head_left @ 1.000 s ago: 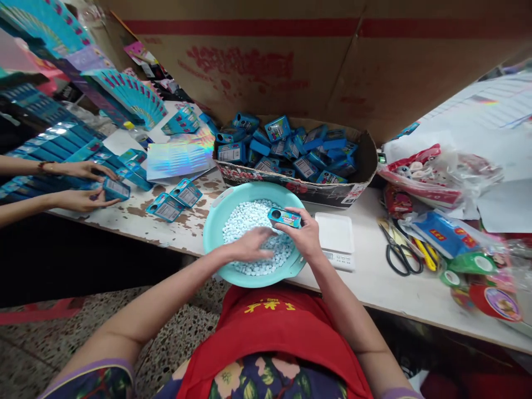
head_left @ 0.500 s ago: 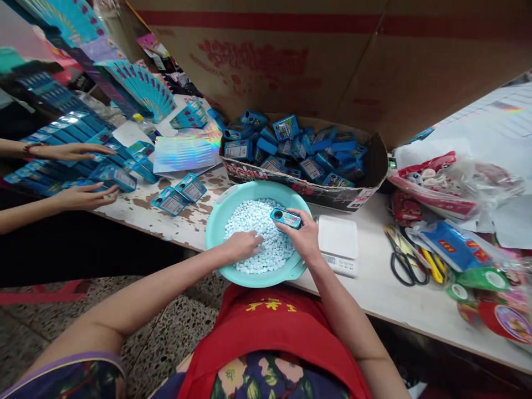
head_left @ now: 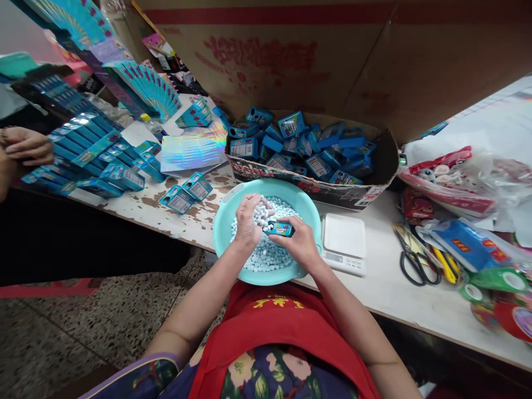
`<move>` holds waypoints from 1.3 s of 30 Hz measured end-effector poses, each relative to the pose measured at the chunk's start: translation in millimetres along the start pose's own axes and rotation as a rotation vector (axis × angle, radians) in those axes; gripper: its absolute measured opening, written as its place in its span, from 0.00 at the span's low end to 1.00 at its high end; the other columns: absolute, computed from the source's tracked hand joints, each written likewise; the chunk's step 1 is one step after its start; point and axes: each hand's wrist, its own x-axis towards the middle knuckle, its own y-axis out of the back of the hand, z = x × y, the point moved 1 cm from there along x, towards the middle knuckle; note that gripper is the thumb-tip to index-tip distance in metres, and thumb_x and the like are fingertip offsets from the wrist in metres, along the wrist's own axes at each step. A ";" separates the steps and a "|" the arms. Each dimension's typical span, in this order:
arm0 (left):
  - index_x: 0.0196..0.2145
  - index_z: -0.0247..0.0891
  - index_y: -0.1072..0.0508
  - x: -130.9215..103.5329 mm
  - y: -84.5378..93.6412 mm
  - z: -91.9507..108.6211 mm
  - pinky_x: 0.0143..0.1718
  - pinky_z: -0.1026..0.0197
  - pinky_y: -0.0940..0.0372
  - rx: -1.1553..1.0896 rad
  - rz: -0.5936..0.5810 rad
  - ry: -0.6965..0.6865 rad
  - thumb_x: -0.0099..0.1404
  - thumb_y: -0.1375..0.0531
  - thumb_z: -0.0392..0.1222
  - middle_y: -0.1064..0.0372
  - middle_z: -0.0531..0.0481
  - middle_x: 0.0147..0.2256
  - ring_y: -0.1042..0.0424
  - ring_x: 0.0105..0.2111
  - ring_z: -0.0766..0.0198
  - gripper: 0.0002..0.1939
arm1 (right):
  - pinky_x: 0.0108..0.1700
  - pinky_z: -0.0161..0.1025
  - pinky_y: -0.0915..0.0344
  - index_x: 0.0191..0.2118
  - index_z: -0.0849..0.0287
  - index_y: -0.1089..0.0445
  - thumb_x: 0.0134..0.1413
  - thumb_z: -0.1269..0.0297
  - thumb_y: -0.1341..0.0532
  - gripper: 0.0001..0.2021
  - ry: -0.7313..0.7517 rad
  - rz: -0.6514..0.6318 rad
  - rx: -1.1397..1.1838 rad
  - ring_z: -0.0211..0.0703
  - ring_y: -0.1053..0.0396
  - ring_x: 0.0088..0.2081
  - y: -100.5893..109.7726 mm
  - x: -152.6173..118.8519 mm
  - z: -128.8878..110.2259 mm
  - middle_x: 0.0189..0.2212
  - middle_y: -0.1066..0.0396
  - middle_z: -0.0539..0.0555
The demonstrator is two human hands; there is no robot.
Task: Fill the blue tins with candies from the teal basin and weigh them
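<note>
A turquoise basin (head_left: 222,235) holds a layer of small pale candies (head_left: 270,256). Over the middle of it, my left hand (head_left: 248,219) is cupped around a heap of the candies, its palm turned toward my other hand. My right hand (head_left: 300,241) grips a small blue box (head_left: 280,229) between thumb and fingers. The box lies on its side above the basin, its round opening facing the candies in my left hand and close against them.
Behind the basin is a carton (head_left: 332,197) of blue boxes. A white scale (head_left: 344,238) and black scissors (head_left: 415,266) lie right. Two blue boxes (head_left: 178,199) sit left, near stacked boxes (head_left: 87,144) and another person's hands (head_left: 29,147).
My left hand has lifted out of the basin with a handful of candies and moved up to the box's opening. The other person's hands have drawn back to the left.
</note>
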 end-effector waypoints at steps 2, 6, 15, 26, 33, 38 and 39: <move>0.31 0.38 0.35 1.2 -0.6 -0.8 0.26 0.67 0.33 0.029 -0.003 -0.028 0.55 0.36 0.47 0.34 0.56 0.27 0.29 0.25 0.69 0.13 | 0.48 0.45 0.34 0.42 0.54 0.26 0.43 0.60 0.29 0.17 0.011 0.001 0.003 0.49 0.28 0.44 1.0 0.8 -2.0 0.40 0.26 0.53; 0.30 0.37 0.34 1.9 -3.1 1.2 0.19 0.70 0.38 0.112 -0.038 -0.048 0.56 0.35 0.49 0.34 0.56 0.26 0.32 0.21 0.71 0.15 | 0.48 0.45 0.35 0.43 0.53 0.26 0.43 0.62 0.29 0.18 0.030 -0.046 0.021 0.49 0.28 0.44 2.2 2.3 -4.5 0.41 0.25 0.53; 0.27 0.37 0.32 1.5 -10.6 -1.0 0.18 0.69 0.38 0.184 -0.061 -0.124 0.57 0.34 0.50 0.37 0.56 0.22 0.36 0.19 0.72 0.15 | 0.48 0.44 0.35 0.42 0.54 0.26 0.43 0.61 0.29 0.17 0.019 -0.006 0.107 0.48 0.28 0.43 3.2 0.4 -4.1 0.40 0.25 0.53; 0.26 0.38 0.34 -3.2 -21.7 11.0 0.13 0.70 0.47 0.114 -0.063 -0.129 0.57 0.34 0.55 0.38 0.56 0.21 0.38 0.17 0.73 0.18 | 0.48 0.44 0.34 0.41 0.54 0.26 0.43 0.58 0.29 0.17 0.027 0.011 0.192 0.47 0.28 0.42 9.0 0.7 -1.2 0.38 0.26 0.52; 0.25 0.37 0.34 -6.5 -18.2 4.4 0.23 0.67 0.37 0.100 -0.058 -0.199 0.62 0.38 0.53 0.36 0.55 0.22 0.31 0.23 0.69 0.18 | 0.52 0.43 0.36 0.44 0.53 0.26 0.43 0.61 0.28 0.18 0.019 0.010 0.249 0.47 0.29 0.46 3.3 0.3 0.2 0.42 0.26 0.52; 0.26 0.38 0.33 -8.1 -16.9 4.9 0.20 0.67 0.39 0.102 -0.015 -0.171 0.62 0.40 0.57 0.37 0.54 0.20 0.32 0.21 0.68 0.19 | 0.49 0.43 0.34 0.41 0.54 0.26 0.41 0.60 0.27 0.18 -0.016 0.031 0.207 0.47 0.29 0.42 2.6 1.4 0.6 0.38 0.26 0.51; 0.25 0.38 0.33 -8.0 -17.0 4.7 0.18 0.67 0.41 0.103 -0.003 -0.164 0.62 0.40 0.57 0.38 0.54 0.20 0.33 0.20 0.69 0.20 | 0.49 0.43 0.34 0.41 0.54 0.26 0.41 0.60 0.28 0.18 -0.016 0.031 0.204 0.47 0.29 0.42 2.4 1.6 1.0 0.38 0.26 0.51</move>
